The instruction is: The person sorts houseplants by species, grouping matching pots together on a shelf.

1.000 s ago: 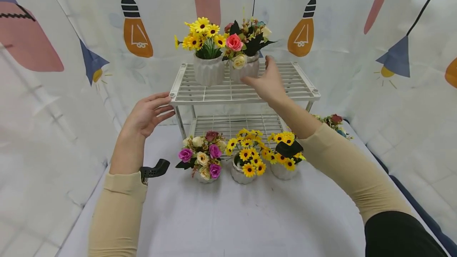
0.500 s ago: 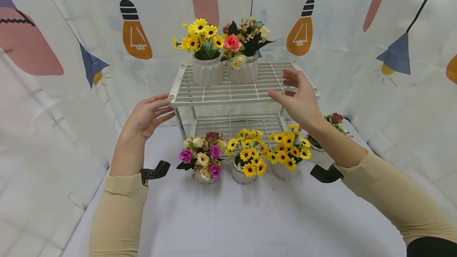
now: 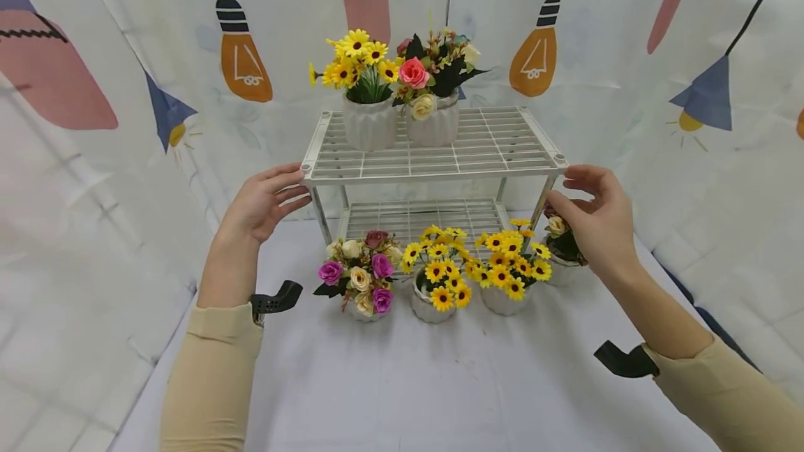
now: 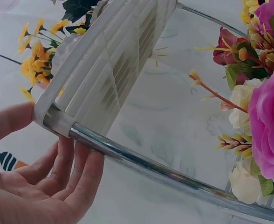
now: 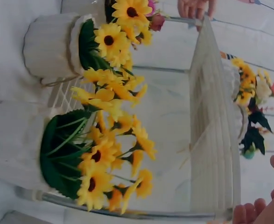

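Note:
A white two-tier wire shelf (image 3: 515, 152) stands on the table. My left hand (image 3: 260, 204) touches its front left corner; in the left wrist view the fingers (image 4: 88, 182) lie against the corner and metal post. At the front right corner is my right hand (image 3: 599, 218), fingertips right at the edge and thumb apart from them. On the top tier, a white pot of yellow daisies (image 3: 369, 124) sits left of a white pot with a pink rose and mixed flowers (image 3: 435, 121). Neither hand holds a pot.
Before the shelf stand a pot of purple and cream roses (image 3: 361, 281) and two pots of yellow daisies (image 3: 433, 295), (image 3: 505, 284) on the white tablecloth (image 3: 402, 382). Another flower pot (image 3: 562, 257) is partly hidden behind my right hand. A patterned curtain (image 3: 603, 89) hangs behind.
My right hand has left the pot with the pink rose and moved right and down to the shelf's front right corner. The left hand has stayed at the left corner.

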A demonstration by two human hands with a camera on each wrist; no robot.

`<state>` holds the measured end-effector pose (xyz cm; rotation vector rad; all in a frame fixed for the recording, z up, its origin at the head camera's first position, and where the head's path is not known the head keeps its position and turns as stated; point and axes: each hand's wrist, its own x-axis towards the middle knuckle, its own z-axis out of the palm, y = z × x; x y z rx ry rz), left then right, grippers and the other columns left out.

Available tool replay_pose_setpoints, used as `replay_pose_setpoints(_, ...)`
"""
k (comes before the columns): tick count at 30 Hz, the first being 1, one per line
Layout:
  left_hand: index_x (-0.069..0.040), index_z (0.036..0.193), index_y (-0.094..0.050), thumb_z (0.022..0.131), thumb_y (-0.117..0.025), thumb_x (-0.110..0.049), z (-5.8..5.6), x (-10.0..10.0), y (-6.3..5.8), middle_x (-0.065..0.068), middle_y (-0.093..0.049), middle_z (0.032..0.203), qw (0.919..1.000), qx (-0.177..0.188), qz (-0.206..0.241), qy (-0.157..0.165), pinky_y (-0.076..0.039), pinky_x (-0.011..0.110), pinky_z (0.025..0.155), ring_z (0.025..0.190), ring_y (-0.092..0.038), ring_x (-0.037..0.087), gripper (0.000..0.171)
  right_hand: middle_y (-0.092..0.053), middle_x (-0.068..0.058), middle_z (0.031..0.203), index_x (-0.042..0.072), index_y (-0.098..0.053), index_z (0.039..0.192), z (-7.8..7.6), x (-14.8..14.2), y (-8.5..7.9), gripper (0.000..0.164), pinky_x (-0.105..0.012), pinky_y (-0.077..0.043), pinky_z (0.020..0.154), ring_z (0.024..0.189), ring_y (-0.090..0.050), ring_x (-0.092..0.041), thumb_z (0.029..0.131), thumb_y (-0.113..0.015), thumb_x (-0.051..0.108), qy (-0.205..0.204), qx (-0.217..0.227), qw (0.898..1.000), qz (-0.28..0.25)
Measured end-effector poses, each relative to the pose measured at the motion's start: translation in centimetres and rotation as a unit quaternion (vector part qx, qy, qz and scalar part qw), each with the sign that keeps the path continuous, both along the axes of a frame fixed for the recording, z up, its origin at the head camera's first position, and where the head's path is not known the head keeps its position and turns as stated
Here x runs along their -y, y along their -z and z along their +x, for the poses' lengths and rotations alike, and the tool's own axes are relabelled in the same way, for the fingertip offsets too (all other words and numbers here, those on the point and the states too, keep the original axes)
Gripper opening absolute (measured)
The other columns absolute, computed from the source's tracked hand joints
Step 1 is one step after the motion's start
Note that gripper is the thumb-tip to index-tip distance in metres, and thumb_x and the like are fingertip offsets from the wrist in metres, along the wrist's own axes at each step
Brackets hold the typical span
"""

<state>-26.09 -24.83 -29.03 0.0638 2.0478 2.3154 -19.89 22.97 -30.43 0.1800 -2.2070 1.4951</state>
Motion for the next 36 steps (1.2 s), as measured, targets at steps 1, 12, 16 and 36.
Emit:
replay_pose_setpoints(1,0.002,0.155,-0.040,0.101,-0.070,-0.026,0.0,0.0,0.0,0.000,-0.066,0.118,1.0000,0.000,-0.001,0.000,-0.055,0.027,0.092,0.110,-0.062,0.019,0.067,-0.054,0.002,0.128,0.008,-0.053,0.139,0.3,-0.4,0.3,0.045,-0.016,-0.050,0.090,0.112,-0.057,-0.015,0.099,-0.072,0.017,0.008,0.003,1.000,-0.003)
replay_pose_setpoints(12,0.002,0.155,-0.038,0.101,-0.069,-0.026,0.1,0.1,0.0,0.002,-0.063,0.121,1.0000,-0.002,0.005,-0.003,-0.054,0.027,0.093,0.110,-0.061,0.018,0.068,-0.062,-0.001,0.116,0.008,-0.063,0.120,3.0,-3.9,4.6,0.029,-0.011,-0.050,0.081,0.109,-0.056,-0.012,0.095,-0.073,-0.001,-0.001,0.017,0.979,-0.205)
replay_pose_setpoints(16,0.002,0.156,-0.038,0.101,-0.069,-0.026,0.2,0.0,0.0,0.003,-0.062,0.122,1.0000,0.001,0.003,-0.001,-0.053,0.029,0.096,0.112,-0.060,0.019,0.069,-0.064,0.000,0.113,0.008,-0.062,0.121,4.1,-5.2,6.8,0.028,-0.010,-0.049,0.082,0.106,-0.059,-0.008,0.096,-0.074,0.004,0.020,0.048,0.976,-0.214)
replay_pose_setpoints(36,0.000,0.155,-0.041,0.101,-0.070,-0.027,0.1,-0.2,0.0,0.001,-0.064,0.120,1.0000,0.003,-0.004,-0.006,-0.049,0.035,0.105,0.111,-0.061,0.018,0.068,-0.062,0.007,0.098,0.008,-0.051,0.116,3.5,-7.1,14.7,0.024,-0.013,-0.054,0.071,0.083,-0.063,0.001,0.100,-0.067,0.007,0.161,0.211,0.932,-0.248)
